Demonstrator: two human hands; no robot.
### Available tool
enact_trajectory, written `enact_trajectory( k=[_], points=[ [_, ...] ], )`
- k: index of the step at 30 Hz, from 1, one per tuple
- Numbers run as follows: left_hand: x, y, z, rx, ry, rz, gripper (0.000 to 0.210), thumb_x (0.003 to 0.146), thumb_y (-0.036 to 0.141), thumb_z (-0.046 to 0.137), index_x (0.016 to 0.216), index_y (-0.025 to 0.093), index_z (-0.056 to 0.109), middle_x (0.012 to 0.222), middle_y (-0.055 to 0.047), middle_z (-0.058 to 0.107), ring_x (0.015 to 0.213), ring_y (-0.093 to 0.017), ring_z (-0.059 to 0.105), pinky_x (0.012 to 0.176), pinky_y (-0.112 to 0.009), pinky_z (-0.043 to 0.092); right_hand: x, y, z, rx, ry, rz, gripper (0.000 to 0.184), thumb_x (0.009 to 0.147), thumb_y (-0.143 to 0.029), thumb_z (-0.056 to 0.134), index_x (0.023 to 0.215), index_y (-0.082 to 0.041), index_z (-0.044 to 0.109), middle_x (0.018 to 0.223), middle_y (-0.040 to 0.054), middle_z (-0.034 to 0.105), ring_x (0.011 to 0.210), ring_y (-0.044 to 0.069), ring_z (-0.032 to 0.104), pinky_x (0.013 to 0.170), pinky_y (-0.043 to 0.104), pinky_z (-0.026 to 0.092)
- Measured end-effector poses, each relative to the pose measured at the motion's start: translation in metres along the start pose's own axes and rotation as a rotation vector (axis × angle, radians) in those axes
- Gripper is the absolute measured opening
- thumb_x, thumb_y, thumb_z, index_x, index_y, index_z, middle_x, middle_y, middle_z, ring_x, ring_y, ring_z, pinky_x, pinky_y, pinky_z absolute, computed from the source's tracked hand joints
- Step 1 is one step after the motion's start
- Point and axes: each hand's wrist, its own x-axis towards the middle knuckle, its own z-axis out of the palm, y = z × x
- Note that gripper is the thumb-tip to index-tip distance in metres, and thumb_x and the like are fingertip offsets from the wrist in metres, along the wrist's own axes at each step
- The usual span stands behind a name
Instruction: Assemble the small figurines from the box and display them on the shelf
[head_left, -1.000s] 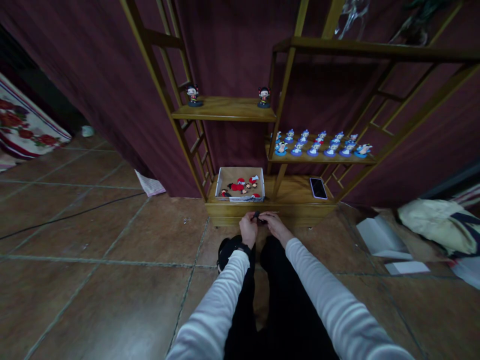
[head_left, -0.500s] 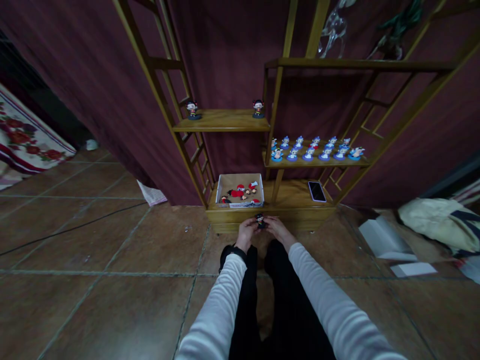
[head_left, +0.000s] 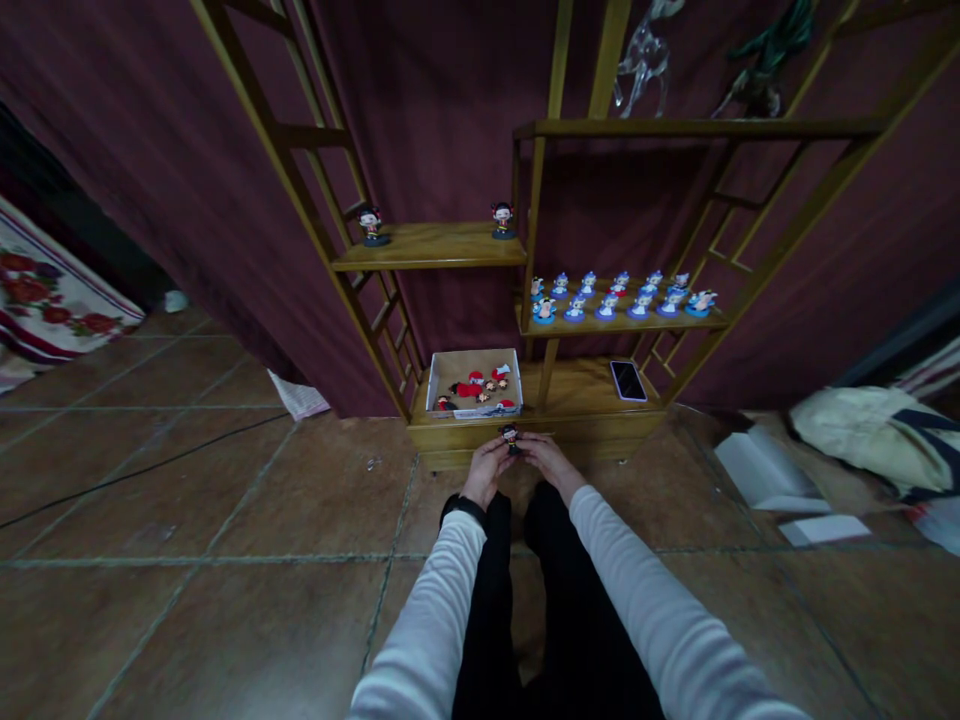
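Figurine [head_left: 511,436], dark-haired, is held upright between the left hand [head_left: 487,465] and right hand [head_left: 546,456], just in front of the bottom shelf [head_left: 581,385]. Both grips look clamped on its sides, probably to steady so small a piece. On that shelf, an open box [head_left: 457,364] holds loose red and dark pieces [head_left: 469,387]; its low walls likely stop them from scattering. 2 similar figurines [head_left: 502,220] stand on the upper shelf [head_left: 439,244].
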Motion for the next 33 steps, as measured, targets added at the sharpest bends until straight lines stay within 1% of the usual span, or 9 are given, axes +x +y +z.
enact_trajectory(
  k=[3, 5, 9, 15, 22, 30, 33],
  points=[
    [-0.0007, 0.0008, 0.0008, -0.009, -0.004, -0.006, 0.017, 0.068, 0.012, 0.069, 0.084, 0.013, 0.066, 0.082, -0.007, 0.069, 0.075, -0.013, 0.065, 0.083, -0.03, 0.049, -0.0007, -0.0001, -0.0003, -0.008, -0.028, -0.005, 0.026, 0.051, -0.025, 0.075, 0.077, -0.021, 0.071, 0.082, 0.0035, 0.072, 0.078, 0.018, 0.065, 0.074, 0.031, 0.048],
    [-0.001, 0.0011, 0.0011, -0.008, 0.017, -0.007, 0.015, 0.068, 0.011, 0.068, 0.083, 0.014, 0.066, 0.08, -0.007, 0.069, 0.075, -0.012, 0.064, 0.083, -0.03, 0.049, -0.0003, 0.0006, -0.0005, -0.018, -0.053, -0.015, 0.027, 0.051, -0.026, 0.075, 0.078, -0.021, 0.071, 0.08, 0.0031, 0.072, 0.077, 0.019, 0.065, 0.074, 0.032, 0.048],
    [-0.0008, 0.0014, 0.0012, 0.005, 0.043, -0.009, 0.014, 0.068, 0.011, 0.069, 0.082, 0.014, 0.066, 0.08, -0.006, 0.069, 0.074, -0.012, 0.064, 0.083, -0.03, 0.048, 0.0015, 0.0023, 0.0005, -0.018, -0.051, -0.028, 0.027, 0.05, -0.026, 0.075, 0.076, -0.022, 0.07, 0.075, 0.0017, 0.072, 0.076, 0.019, 0.065, 0.073, 0.032, 0.048],
    [0.0011, 0.0015, 0.0009, -0.01, 0.052, -0.011, 0.012, 0.068, 0.008, 0.067, 0.079, 0.013, 0.065, 0.074, -0.005, 0.067, 0.067, -0.01, 0.062, 0.076, -0.026, 0.049, 0.0013, 0.003, 0.0034, -0.02, -0.096, -0.042, 0.028, 0.049, -0.025, 0.075, 0.076, -0.02, 0.069, 0.08, 0.0016, 0.072, 0.076, 0.018, 0.065, 0.074, 0.031, 0.049],
    [0.0001, 0.002, 0.0015, 0.034, 0.08, -0.017, 0.009, 0.069, 0.012, 0.068, 0.077, 0.013, 0.064, 0.072, -0.003, 0.065, 0.061, -0.007, 0.058, 0.069, -0.023, 0.048, -0.0011, 0.0013, 0.0057, -0.056, -0.053, -0.067, 0.025, 0.048, -0.025, 0.076, 0.072, -0.02, 0.068, 0.079, 0.0014, 0.071, 0.074, 0.017, 0.064, 0.069, 0.03, 0.048],
    [-0.0009, 0.0037, 0.0018, 0.062, 0.085, -0.007, 0.005, 0.071, 0.012, 0.066, 0.074, 0.014, 0.063, 0.067, -0.001, 0.061, 0.057, -0.006, 0.055, 0.064, -0.02, 0.047, -0.0007, 0.0015, 0.0072, -0.082, -0.018, -0.088, 0.024, 0.049, -0.024, 0.075, 0.071, -0.021, 0.067, 0.077, 0.0001, 0.07, 0.072, 0.017, 0.062, 0.069, 0.03, 0.047],
    [0.0008, 0.0038, 0.0011, 0.049, 0.086, -0.015, 0.005, 0.072, 0.01, 0.064, 0.075, 0.014, 0.063, 0.068, -0.001, 0.061, 0.056, -0.006, 0.054, 0.063, -0.019, 0.046, 0.0003, 0.0025, 0.0066, -0.082, -0.028, -0.088, 0.024, 0.05, -0.024, 0.074, 0.073, -0.021, 0.067, 0.079, 0.0001, 0.07, 0.073, 0.016, 0.062, 0.069, 0.029, 0.047]
  ],
)
